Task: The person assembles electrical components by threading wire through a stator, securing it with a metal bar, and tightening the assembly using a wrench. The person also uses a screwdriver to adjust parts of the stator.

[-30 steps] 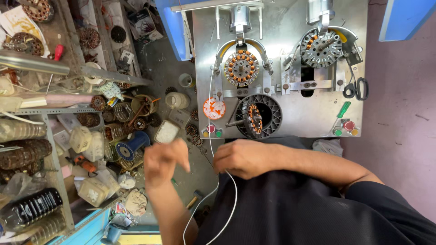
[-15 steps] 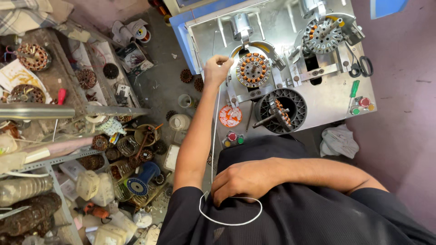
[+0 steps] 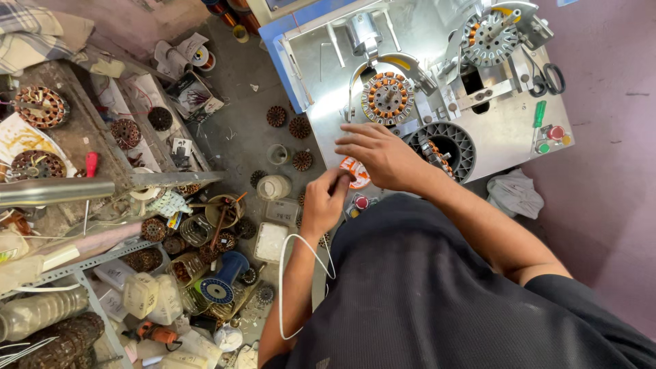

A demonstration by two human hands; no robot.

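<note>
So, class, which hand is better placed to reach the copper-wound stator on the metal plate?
Probably the right hand: it lies open over the metal plate, just below the stator. The left hand is farther back, pinching the white wire.

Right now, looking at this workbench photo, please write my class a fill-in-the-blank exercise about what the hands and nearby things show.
1. A loop of ____ tubing hangs from the left hand.
2. The right hand hovers above the ____ work plate.
3. The scissors have ____ handles.
4. The thread spool on the floor is ____.

Missing words: white; metal; black; blue
</note>
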